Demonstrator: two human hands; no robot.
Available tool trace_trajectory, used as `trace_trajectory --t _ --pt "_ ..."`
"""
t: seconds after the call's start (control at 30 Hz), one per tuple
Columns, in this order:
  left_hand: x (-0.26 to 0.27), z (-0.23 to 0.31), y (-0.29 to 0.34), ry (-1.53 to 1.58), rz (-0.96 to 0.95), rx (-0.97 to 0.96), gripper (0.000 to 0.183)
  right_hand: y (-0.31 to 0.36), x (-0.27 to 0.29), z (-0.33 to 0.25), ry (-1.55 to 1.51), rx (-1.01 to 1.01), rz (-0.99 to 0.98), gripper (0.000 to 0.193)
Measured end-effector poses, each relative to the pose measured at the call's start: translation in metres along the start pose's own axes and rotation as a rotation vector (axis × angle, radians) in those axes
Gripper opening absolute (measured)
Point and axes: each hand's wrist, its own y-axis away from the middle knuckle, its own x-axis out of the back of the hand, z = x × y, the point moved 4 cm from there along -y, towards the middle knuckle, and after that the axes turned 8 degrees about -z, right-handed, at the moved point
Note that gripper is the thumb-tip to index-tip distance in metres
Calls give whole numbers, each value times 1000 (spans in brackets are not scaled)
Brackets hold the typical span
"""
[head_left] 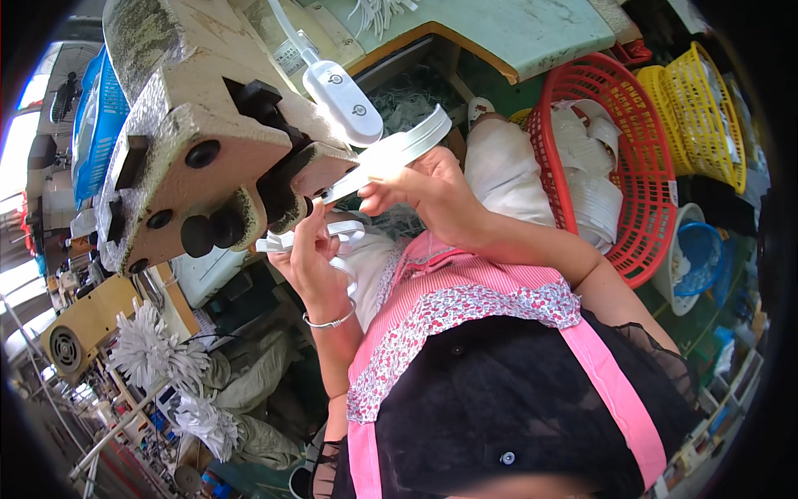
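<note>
In front of me stands a worn, cream-coloured machine head point(199, 141), probably a sewing machine, with black knobs and screws. A flat white strap point(416, 141) with ridges along its length stretches from under the head's near end to the right, its free end sticking up. My right hand point(428, 195) is closed on this strap, thumb and fingers gripping it from below. My left hand point(309, 254), a bracelet on its wrist, has its fingertips pinched at the strap's other end, close against the machine. Looped white strips point(347, 239) hang around the left fingers. The stitching point is hidden.
A white lamp point(342, 100) shines just above the strap. A pale green tabletop point(515, 37) lies beyond. To my right stands a red basket point(657, 191) of white strips, with yellow baskets point(694, 116) and a blue tub point(700, 258). White strip bundles point(158, 349) hang at left.
</note>
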Motion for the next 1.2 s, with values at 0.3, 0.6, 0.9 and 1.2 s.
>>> trace_trajectory --t 0.3,0.6,0.9,1.2 --pt "4 -19 -11 364 -258 152 22 0 -8 9 -73 7 34 16" --pt "3 -13 -18 157 -48 -32 24 -1 -5 11 -55 -53 25 19" --pt "31 5 -23 63 128 -21 17 16 44 -11 -231 30 156 13" --pt "65 6 -41 57 106 -55 20 17 21 -12 -8 -14 89 12"
